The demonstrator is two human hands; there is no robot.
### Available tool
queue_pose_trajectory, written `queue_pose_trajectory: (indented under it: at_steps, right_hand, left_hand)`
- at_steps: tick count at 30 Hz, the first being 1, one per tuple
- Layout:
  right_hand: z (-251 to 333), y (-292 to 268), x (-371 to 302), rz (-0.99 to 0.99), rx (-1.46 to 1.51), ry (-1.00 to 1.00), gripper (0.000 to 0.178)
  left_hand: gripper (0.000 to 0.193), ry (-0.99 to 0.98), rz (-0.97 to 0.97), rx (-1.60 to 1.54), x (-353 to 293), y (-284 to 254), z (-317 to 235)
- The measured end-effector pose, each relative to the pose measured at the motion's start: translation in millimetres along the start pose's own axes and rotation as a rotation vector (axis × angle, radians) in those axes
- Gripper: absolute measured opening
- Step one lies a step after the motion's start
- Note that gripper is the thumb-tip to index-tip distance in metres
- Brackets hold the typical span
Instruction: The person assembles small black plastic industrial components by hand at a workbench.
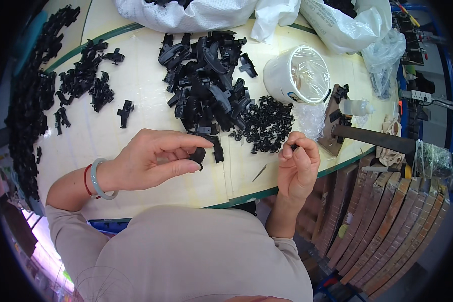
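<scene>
My left hand (151,161) pinches a black plastic part (198,156) between thumb and fingers, just above the pale tabletop (136,121). A pale green bangle and a red cord sit on that wrist. My right hand (298,166) holds a tiny black clip (293,147) at its fingertips, near the table's front edge. Straight beyond both hands lie a heap of larger black parts (206,80) and, to its right, a heap of small black clips (267,123).
More black parts (85,80) are spread across the left of the table and along its left rim. A white tub (297,75) covered with clear film stands at the back right, with white bags (201,15) behind. Brown slats (387,226) are stacked beside the table at lower right.
</scene>
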State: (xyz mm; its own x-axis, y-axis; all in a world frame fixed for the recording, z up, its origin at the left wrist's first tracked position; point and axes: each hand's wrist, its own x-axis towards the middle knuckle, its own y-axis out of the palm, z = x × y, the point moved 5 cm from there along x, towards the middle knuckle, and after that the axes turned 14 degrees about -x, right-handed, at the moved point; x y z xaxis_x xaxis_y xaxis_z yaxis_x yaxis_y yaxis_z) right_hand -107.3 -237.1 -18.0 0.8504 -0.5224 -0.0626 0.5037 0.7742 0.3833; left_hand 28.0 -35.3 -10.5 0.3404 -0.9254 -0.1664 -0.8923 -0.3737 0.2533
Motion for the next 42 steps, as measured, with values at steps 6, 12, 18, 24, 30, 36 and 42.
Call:
queue_pose_trajectory:
  at_steps: [6, 12, 18, 24, 30, 36, 42]
  right_hand:
    - [17.3, -0.2, 1.9, -0.126, -0.325, -0.158, 0.023]
    - [43.0, 6.5, 13.3, -0.18, -0.771, -0.263, 0.02]
    - [85.8, 34.2, 58.4, -0.151, -1.552, -0.857, 0.022]
    - [84.5, 40.3, 84.9, -0.038, -1.735, -0.914, 0.018]
    - [82.0, 46.2, 88.0, 0.065, -1.785, -0.91, 0.018]
    - [88.9, 46.7, 76.3, 0.049, -1.716, -0.811, 0.02]
    - [59.2, 64.4, 40.1, 0.139, -1.072, -0.512, 0.021]
  left_hand:
    - [0.035, -0.035, 0.011, -0.102, 0.8, 0.2, -1.0]
    - [0.039, -0.135, 0.021, -0.435, -0.4, 1.0, 4.7]
    - [0.037, -0.205, -0.021, -0.517, 1.8, -2.1, 1.3]
    - [0.033, -0.229, -0.057, -0.503, 2.1, -8.9, -1.3]
    - [0.031, -0.224, -0.055, -0.626, 4.2, -8.9, -1.6]
    - [0.031, -0.236, -0.039, -0.652, 2.6, -6.9, -3.7]
    - [0.029, -0.143, -0.003, -0.422, -0.5, -3.2, -5.1]
